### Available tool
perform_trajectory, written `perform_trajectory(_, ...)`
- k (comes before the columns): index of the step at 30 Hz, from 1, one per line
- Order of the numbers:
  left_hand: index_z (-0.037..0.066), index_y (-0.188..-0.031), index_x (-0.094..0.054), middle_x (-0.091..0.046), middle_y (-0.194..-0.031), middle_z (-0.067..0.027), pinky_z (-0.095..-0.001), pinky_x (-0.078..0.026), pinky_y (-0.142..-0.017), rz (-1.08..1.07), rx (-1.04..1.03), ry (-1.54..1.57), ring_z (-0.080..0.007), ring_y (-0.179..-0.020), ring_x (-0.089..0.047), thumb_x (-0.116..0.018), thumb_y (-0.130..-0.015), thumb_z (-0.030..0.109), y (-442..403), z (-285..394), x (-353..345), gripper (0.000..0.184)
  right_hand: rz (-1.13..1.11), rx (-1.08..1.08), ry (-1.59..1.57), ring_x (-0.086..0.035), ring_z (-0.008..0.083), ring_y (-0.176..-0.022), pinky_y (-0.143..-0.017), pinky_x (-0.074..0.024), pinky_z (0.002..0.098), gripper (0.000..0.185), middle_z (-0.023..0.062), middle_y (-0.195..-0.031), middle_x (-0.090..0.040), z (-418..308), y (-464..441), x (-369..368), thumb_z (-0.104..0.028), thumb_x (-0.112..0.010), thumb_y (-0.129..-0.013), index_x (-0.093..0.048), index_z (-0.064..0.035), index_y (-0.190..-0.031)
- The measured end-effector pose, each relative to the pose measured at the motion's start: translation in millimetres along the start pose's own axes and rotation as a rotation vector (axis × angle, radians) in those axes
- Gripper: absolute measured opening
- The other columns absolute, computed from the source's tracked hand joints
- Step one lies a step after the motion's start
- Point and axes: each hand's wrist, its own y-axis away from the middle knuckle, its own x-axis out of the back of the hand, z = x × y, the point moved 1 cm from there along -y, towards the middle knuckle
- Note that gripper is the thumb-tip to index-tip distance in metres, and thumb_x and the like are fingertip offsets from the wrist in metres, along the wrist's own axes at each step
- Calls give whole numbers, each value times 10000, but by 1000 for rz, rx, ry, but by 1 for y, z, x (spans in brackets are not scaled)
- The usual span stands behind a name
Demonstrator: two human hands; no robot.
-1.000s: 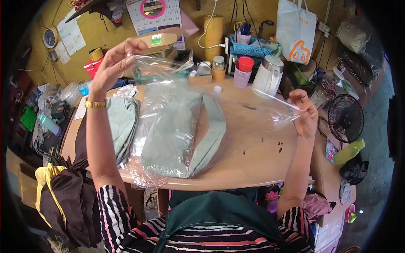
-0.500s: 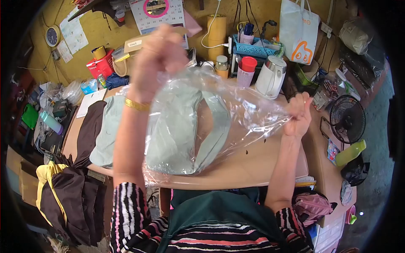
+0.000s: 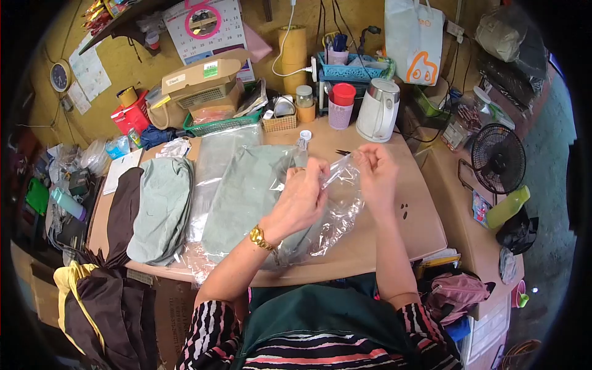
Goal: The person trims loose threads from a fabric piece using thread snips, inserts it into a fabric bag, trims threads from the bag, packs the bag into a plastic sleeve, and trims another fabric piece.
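Note:
A clear plastic bag [image 3: 338,217] lies on the table with a pale green folded cloth piece [image 3: 237,200] inside. My left hand [image 3: 297,200] is closed on the bag near its open end, above the cloth. To its right, my right hand [image 3: 376,172] pinches the bag's edge between thumb and fingers. The plastic is gathered and stretched between the two hands. Left of the bag lie a stack of pale green cloth pieces [image 3: 160,209], a dark brown cloth [image 3: 121,213] and flat clear plastic [image 3: 216,157]. A small dark pointed tool [image 3: 343,152] lies beyond my hands.
At the table's back stand a white kettle [image 3: 378,111], a pink cup with red lid [image 3: 341,106], a wicker basket [image 3: 279,123] and a cardboard box [image 3: 203,80]. A black fan [image 3: 498,159] stands at right. Brown cloth with yellow straps [image 3: 102,308] hangs at lower left.
My left hand has come down and right from high over the table to the bag's end. My right hand has moved left, closer to it. The bag now lies lower and flatter.

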Motion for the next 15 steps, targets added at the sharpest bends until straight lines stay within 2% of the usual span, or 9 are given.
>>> perform_trajectory(1, 102, -1165, -401, -462, -769, -57, -380, -343, -786, -25, 13, 22, -252, -708, -494, -563, -783, -52, 2, -6, -4, 443, 128, 265, 241, -636, 231, -604, -584, -479, 303, 170, 88, -689, -622, -4, 2, -4, 4, -620, -853, -562, 12, -1012)
perform_trajectory(3, 107, -1071, -453, -457, -775, -52, -375, -334, -778, -43, 36, 44, -256, -740, -498, -557, -782, -52, 4, -7, -5, 346, 109, 402, 136, -635, 291, -643, -589, -473, 352, 190, 115, -712, -626, -17, 17, -16, -4, -578, -873, -542, -6, -1059)
perform_trajectory(5, 93, -929, -553, -464, -817, -55, -411, -339, -850, -90, -146, 21, -247, -801, -499, -555, -760, -76, 1, -2, -1, 239, 94, 540, 27, -634, 351, -681, -595, -467, 402, 213, 142, -734, -630, -26, 21, -16, -13, -536, -893, -521, -25, -1105)
perform_trajectory(7, 97, -876, -591, -462, -821, -51, -441, -325, -897, -124, -190, -90, -241, -827, -500, -568, -755, -66, 4, 6, 9, 205, -397, 96, 323, -640, 363, -780, -614, -470, 418, 214, 183, -871, -653, -26, 23, -12, -90, -480, -939, -499, -41, -1146)
perform_trajectory(9, 102, -823, -629, -460, -825, -46, -472, -311, -944, -148, -236, -208, -235, -853, -501, -581, -749, -56, 9, 9, 11, 181, -460, 9, 344, -641, 361, -792, -621, -471, 420, 242, 201, -881, -647, -30, 14, -9, -187, -464, -962, -496, -44, -1154)
perform_trajectory(11, 148, -869, -684, -489, -876, -35, -529, -271, -1000, -108, -179, -594, -233, -876, -505, -615, -739, -11, 20, 11, 2, 216, -521, -84, 365, -641, 358, -803, -628, -473, 423, 299, 218, -890, -642, -17, 10, -11, -285, -447, -985, -492, -48, -1163)
perform_trajectory(13, 166, -879, -693, -504, -884, -29, -513, -284, -986, 14, -166, -601, -230, -869, -508, -642, -719, 18, 22, 7, -7, 224, -607, -48, 94, -595, 265, -619, -584, -449, 377, 510, 126, -685, -589, 16, 13, -18, -501, -356, -989, -464, -52, -1205)
perform_trajectory(14, 184, -889, -703, -519, -892, -22, -497, -296, -971, 137, -160, -609, -226, -863, -512, -669, -700, 46, 22, 5, -10, 237, -609, -49, 94, -595, 265, -619, -584, -449, 377, 510, 126, -685, -589, 15, 9, -17, -501, -356, -989, -464, -52, -1205)
perform_trajectory(15, 184, -889, -703, -519, -892, -22, -497, -296, -971, 136, -157, -609, -226, -863, -512, -669, -700, 46, 22, 2, -14, 237, -784, -214, -67, -523, 208, -574, -569, -427, 351, 585, 81, -630, -516, 14, 6, -17, -563, -297, -974, -439, -56, -1229)
